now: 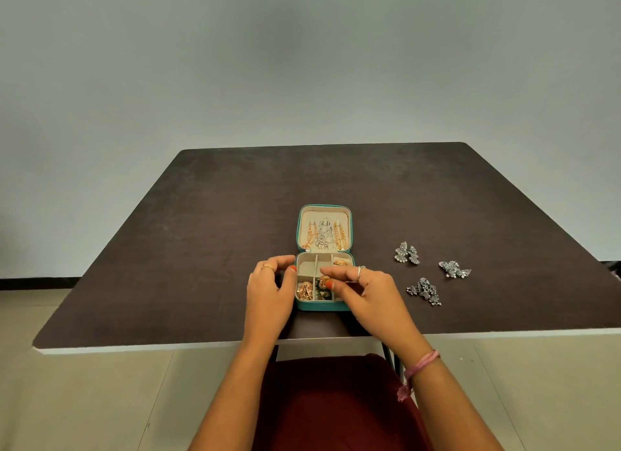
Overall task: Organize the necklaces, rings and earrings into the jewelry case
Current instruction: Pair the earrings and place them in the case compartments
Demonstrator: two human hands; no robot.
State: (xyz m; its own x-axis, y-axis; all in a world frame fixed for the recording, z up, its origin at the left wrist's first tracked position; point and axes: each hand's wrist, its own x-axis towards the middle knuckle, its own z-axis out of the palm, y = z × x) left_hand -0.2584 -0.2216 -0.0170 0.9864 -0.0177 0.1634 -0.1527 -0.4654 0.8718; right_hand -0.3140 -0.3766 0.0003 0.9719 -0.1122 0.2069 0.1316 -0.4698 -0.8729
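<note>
A teal jewelry case (323, 306) lies open at the table's near middle. Gold and silver necklaces (325, 236) hang inside its raised lid. The cream tray holds a gold ring (340, 263) at the back right, rose-gold earrings (305, 290) at the front left and green-gold earrings (322, 292) in the front middle. My left hand (268, 292) rests against the case's left side with fingers curled and the thumb on the rim. My right hand (364, 291) reaches over the tray and pinches a small gold earring (325, 278) above the middle compartment. Three pairs of silver earrings (407, 253) (454, 269) (424, 291) lie to the right.
The dark brown table (201, 249) has a white front edge close to my lap. A pale wall stands behind the table and beige floor tiles show on both sides.
</note>
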